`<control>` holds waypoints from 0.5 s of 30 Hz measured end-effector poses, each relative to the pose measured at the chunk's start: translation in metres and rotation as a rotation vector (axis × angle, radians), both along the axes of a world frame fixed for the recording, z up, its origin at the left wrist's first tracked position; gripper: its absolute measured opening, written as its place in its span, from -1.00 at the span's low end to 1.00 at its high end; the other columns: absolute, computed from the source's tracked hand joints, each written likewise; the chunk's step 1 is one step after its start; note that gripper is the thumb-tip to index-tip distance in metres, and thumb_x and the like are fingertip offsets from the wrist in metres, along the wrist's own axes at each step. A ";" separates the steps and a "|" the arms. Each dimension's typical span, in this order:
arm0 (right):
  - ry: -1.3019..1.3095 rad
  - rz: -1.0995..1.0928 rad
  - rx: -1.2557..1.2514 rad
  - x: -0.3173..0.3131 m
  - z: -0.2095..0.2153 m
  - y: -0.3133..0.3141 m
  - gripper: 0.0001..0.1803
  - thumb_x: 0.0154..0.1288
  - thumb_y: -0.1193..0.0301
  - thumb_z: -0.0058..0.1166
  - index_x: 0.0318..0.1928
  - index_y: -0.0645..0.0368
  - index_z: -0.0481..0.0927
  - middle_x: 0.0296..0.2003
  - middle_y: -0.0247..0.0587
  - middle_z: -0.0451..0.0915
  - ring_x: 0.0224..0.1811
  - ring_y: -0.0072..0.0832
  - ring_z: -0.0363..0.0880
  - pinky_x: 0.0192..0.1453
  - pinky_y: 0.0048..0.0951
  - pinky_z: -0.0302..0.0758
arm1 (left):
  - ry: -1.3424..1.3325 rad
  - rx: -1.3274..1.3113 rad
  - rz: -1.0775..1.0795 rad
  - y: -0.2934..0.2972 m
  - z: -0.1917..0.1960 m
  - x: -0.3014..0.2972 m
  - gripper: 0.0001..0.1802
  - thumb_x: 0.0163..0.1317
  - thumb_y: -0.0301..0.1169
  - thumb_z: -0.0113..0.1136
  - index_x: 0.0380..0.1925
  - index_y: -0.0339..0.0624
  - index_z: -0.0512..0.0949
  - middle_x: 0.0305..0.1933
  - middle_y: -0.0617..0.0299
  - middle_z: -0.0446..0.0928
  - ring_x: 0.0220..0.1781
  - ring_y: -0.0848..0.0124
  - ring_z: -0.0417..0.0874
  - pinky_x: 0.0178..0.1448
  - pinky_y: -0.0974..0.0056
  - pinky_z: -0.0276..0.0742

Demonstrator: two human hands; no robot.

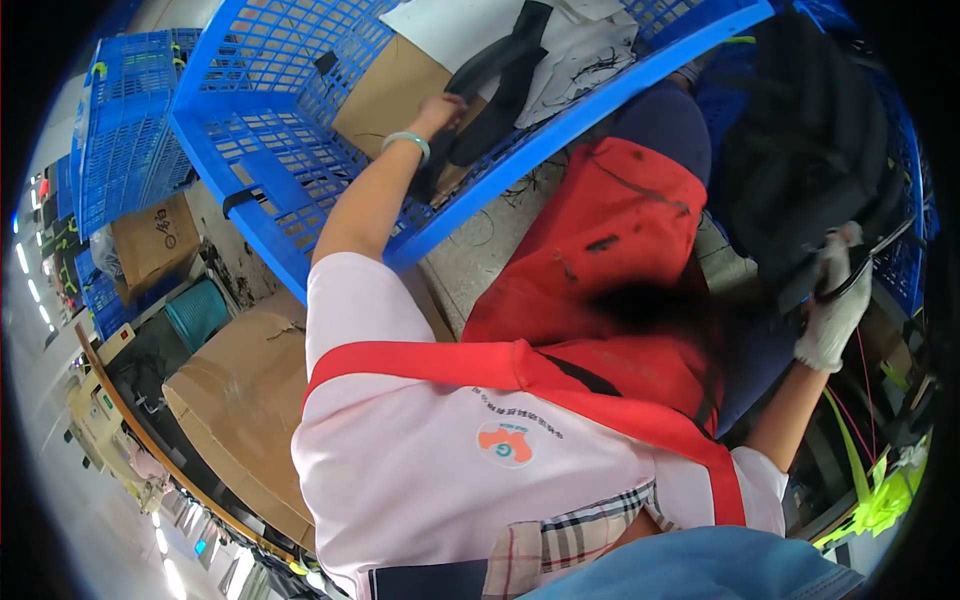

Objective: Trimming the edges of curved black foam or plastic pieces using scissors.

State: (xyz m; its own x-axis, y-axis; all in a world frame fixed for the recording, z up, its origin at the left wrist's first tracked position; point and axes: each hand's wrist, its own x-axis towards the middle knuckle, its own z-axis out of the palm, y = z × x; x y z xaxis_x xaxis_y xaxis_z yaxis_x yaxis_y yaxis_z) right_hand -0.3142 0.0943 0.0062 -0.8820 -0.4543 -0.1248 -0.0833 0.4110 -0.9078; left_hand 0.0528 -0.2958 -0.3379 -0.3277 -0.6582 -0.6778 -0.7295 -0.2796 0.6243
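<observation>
My left hand (440, 114), bare with a pale green bangle (410, 143) at the wrist, reaches into a large blue plastic crate (262, 150). Its fingers are closed on a long black fabric strip (498, 52) that lies over brown cardboard (395, 90) and white sheets. A second black strip (500, 112) runs alongside. On the right, my right hand (836, 305) wears a white knitted glove and is closed on scissors (868, 268), whose blades point up and right. Just beyond that hand is a bulky black bag-like fabric piece (800, 140).
A red apron (600, 225) covers my lap between the crate and the black piece. A big cardboard box (245, 400) stands at my left. Stacked blue crates (130, 125) and a smaller carton (155, 240) are farther left. Bright yellow-green strips (885, 500) hang at the lower right.
</observation>
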 end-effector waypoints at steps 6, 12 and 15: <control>-0.105 0.300 0.192 0.090 -0.064 -0.049 -0.57 0.26 0.47 0.18 0.12 0.28 0.41 -0.17 -0.35 0.54 -0.31 -0.72 0.49 -0.29 -0.70 0.41 | -0.245 -0.256 -0.372 0.048 -0.104 0.027 -0.53 -0.04 -0.26 0.40 -0.11 -0.22 0.60 -0.22 -0.03 0.64 -0.09 0.11 0.66 0.00 0.15 0.55; -0.242 0.262 0.280 0.100 -0.080 -0.069 -0.47 0.28 0.51 0.15 0.22 0.30 0.30 -0.21 -0.36 0.48 -0.31 -0.71 0.45 -0.28 -0.70 0.39 | -0.275 -0.201 -0.237 0.051 -0.106 0.003 -0.35 -0.13 -0.20 0.47 -0.04 -0.36 0.56 -0.10 -0.14 0.61 -0.03 0.06 0.64 0.05 0.11 0.52; -0.205 0.268 0.184 0.102 -0.088 -0.066 -0.47 0.30 0.53 0.11 0.25 0.29 0.28 -0.21 -0.37 0.47 -0.34 -0.71 0.43 -0.30 -0.70 0.38 | -0.357 -0.043 -0.540 0.049 -0.077 -0.028 -0.48 -0.09 -0.14 0.43 -0.19 -0.29 0.63 -0.13 -0.10 0.61 -0.03 0.08 0.63 0.08 0.18 0.52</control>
